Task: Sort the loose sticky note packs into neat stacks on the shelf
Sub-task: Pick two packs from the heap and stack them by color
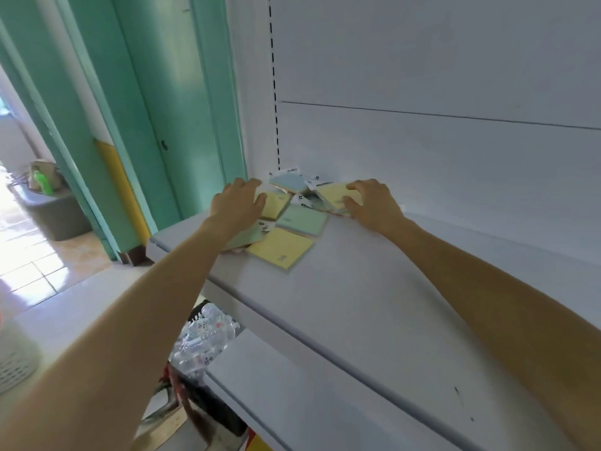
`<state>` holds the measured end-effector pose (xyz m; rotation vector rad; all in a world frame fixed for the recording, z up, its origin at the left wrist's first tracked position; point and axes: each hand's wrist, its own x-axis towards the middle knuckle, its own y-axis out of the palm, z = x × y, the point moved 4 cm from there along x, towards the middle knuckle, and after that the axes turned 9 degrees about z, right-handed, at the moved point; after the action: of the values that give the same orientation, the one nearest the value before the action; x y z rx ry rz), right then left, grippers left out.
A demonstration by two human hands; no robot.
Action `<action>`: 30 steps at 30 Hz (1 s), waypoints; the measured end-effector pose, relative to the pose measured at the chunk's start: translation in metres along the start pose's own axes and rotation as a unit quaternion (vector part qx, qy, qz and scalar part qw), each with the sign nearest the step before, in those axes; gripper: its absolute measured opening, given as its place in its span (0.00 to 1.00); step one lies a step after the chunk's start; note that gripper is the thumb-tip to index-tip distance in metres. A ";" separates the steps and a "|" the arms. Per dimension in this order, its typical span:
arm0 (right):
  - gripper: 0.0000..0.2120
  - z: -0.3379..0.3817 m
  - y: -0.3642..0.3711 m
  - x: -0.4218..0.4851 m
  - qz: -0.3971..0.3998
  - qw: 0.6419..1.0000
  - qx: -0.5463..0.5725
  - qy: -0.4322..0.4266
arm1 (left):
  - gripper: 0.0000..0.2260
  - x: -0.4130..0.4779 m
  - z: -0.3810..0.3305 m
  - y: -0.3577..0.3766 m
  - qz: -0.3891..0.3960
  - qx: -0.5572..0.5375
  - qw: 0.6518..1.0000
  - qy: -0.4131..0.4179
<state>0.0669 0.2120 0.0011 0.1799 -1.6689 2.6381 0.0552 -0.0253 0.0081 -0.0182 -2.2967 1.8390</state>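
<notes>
Several sticky note packs lie scattered at the back left of a white shelf (374, 288). A large yellow pack (279, 248) is nearest me, a green pack (302, 220) behind it, a blue pack (287, 182) by the back panel. My left hand (239, 201) rests with fingers spread on a yellow pack (278, 203), and a green pack (244, 239) pokes out under its wrist. My right hand (374, 201) curls its fingers over a yellow pack (331, 193) that tops a small heap. Whether either hand grips a pack is not clear.
White back panel (422, 76) with a slotted upright rises behind the shelf. A lower shelf (292, 402) juts out below. Clear plastic packets (208, 333) fill a bin under the shelf's left end. Teal door frame (182, 92) stands left; a white basket (16, 359) sits at far left.
</notes>
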 end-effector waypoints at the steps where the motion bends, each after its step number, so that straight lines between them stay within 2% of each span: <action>1: 0.21 -0.002 0.001 0.008 0.001 1.000 0.005 0.015 | 0.20 0.011 -0.002 0.002 0.009 -0.002 1.000 0.006; 6: 0.26 -0.006 0.006 0.031 0.070 0.996 0.035 0.038 | 0.23 0.067 -0.007 0.008 0.049 -0.045 0.998 0.020; 10: 0.28 -0.006 -0.001 0.032 0.067 0.995 0.043 0.066 | 0.27 0.103 -0.008 0.012 0.106 -0.132 0.984 0.054; 14: 0.29 -0.007 -0.003 0.028 0.056 0.991 0.075 0.090 | 0.25 0.125 -0.013 0.013 0.157 -0.200 0.963 0.089; 17: 0.24 -0.008 -0.007 0.023 0.017 0.985 0.131 0.111 | 0.26 0.131 -0.012 0.011 0.188 -0.282 0.937 0.091; 21: 0.20 -0.007 -0.014 0.009 -0.023 0.969 0.196 0.145 | 0.23 0.129 -0.017 0.006 0.244 -0.269 0.923 0.128; 25: 0.20 -0.008 -0.012 -0.013 -0.046 0.956 0.236 0.166 | 0.20 0.126 -0.025 -0.002 0.234 -0.313 0.907 0.156; 30: 0.21 -0.022 -0.019 -0.055 -0.143 0.920 0.324 0.169 | 0.20 0.111 -0.050 -0.008 0.200 -0.398 0.869 0.217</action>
<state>0.1213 0.2432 0.0029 -0.0311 -0.5827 2.6771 -0.0448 0.0359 0.0428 -0.9742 -2.6156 0.7255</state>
